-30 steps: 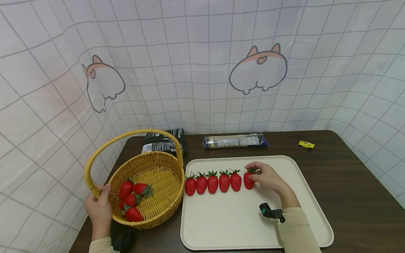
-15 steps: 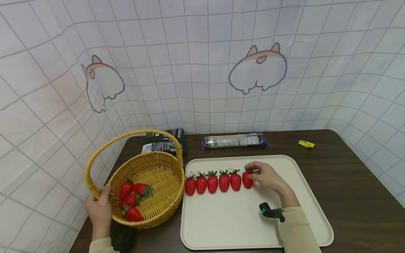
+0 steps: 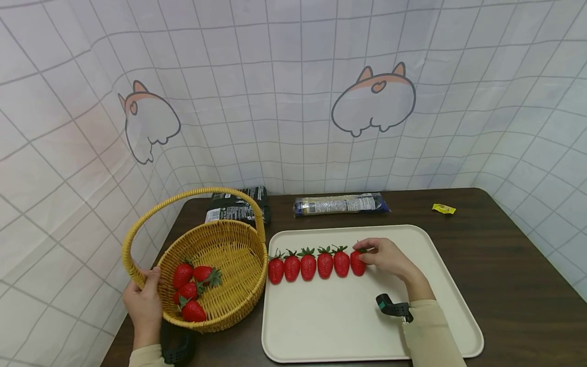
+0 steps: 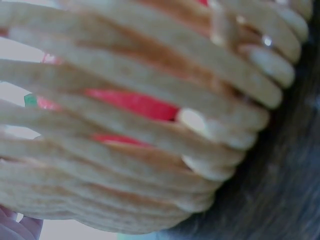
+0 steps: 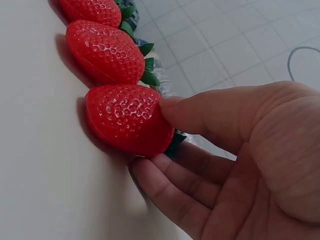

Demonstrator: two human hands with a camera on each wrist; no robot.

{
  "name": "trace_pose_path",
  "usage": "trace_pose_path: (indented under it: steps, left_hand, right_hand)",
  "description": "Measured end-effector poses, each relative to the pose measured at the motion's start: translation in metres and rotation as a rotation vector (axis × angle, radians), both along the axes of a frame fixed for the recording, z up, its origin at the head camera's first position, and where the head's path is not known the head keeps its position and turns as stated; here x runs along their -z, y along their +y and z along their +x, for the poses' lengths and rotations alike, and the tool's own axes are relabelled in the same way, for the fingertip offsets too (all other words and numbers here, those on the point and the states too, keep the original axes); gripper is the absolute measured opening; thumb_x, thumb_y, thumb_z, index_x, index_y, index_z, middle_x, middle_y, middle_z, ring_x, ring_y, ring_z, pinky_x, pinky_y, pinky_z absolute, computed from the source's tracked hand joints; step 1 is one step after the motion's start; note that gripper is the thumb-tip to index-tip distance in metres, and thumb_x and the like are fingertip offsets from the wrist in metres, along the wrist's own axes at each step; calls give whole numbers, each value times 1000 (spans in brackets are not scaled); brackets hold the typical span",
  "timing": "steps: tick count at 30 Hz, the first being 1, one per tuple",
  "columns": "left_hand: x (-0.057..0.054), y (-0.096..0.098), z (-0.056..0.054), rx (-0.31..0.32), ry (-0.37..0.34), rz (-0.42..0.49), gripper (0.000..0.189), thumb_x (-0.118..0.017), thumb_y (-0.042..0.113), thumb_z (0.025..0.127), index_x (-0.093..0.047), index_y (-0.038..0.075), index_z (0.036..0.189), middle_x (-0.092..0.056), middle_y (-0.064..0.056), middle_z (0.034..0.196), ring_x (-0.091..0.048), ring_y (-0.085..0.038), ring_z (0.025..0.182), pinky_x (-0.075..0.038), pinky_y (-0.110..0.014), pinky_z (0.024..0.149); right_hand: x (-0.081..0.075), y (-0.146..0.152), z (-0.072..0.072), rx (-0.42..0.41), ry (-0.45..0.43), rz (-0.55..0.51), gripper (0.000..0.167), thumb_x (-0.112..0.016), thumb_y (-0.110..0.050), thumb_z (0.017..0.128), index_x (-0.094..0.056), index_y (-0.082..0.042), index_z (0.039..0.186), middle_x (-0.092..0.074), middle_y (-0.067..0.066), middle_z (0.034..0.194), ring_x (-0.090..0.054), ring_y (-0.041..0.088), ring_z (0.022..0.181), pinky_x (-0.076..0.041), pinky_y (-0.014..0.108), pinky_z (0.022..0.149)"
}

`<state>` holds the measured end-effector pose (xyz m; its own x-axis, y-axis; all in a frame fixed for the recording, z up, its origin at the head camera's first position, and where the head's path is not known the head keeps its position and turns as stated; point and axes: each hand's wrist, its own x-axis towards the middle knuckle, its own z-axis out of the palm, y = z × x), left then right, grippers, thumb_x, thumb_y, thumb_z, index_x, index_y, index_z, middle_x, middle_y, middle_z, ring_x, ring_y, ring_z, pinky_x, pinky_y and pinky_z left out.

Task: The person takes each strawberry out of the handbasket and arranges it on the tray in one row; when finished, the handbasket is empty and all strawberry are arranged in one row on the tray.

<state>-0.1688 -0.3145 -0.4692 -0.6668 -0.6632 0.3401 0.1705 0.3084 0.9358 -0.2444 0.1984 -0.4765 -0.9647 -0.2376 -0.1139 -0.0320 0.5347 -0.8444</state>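
— While the basket [image 3: 238,278] is gripped by its handle [image 3: 215,190] with the left hand [image 3: 144,303], what is held in the right hand [image 3: 389,258]?
— One strawberry [image 5: 127,120] is pinched between thumb [image 5: 205,117] and fingers [image 5: 170,195], at the right end of the row [image 3: 308,267] on the tray [image 3: 339,321].

The strawberries [image 3: 325,266] are red with green leaves [image 5: 149,79]. The basket [image 3: 240,275] is yellow. The tray [image 3: 335,318] is cream, the table [image 3: 513,265] brown. The white cloth [image 3: 286,148] has grey squares and 2 orange-and-white animals [image 3: 373,107].

At lower right, the right hand [image 5: 250,160] pinches a red strawberry [image 5: 125,117] left of centre. Two more strawberries [image 5: 105,52] line up towards the upper-left corner.
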Motion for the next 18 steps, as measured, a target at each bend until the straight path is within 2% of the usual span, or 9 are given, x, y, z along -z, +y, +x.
trace_pose_path:
  steps: [10, 15, 18]
  left_hand:
    - [1, -1, 0, 2, -12, -2, 24, -66, 18, 94, -61, 3, 76, -59, 13, 59, -50, -6, 55, -36, -18, 50]
    - [1, -1, 0, 2, -11, -6, 25, -66, 17, 94, -60, 0, 77, -59, 12, 59, -50, -7, 56, -35, -19, 51]
    - [0, -1, 0, 4, -13, -1, 25, -66, 17, 94, -60, 0, 77, -59, 11, 59, -49, -8, 56, -35, -19, 50]
  right_hand:
    - [-1, 1, 0, 2, -35, -22, 29, -64, -12, 92, -65, -4, 119, -65, 12, 113, -61, 24, 95, -49, 35, 75]
    - [1, 2, 0, 7, -32, -57, 35, -62, -12, 93, -60, -2, 126, -62, 18, 122, -61, 26, 98, -52, 38, 78]
    - [1, 4, 0, 38, -20, -79, 41, -59, -14, 95, -53, 0, 133, -57, 22, 128, -62, 29, 101, -54, 39, 81]
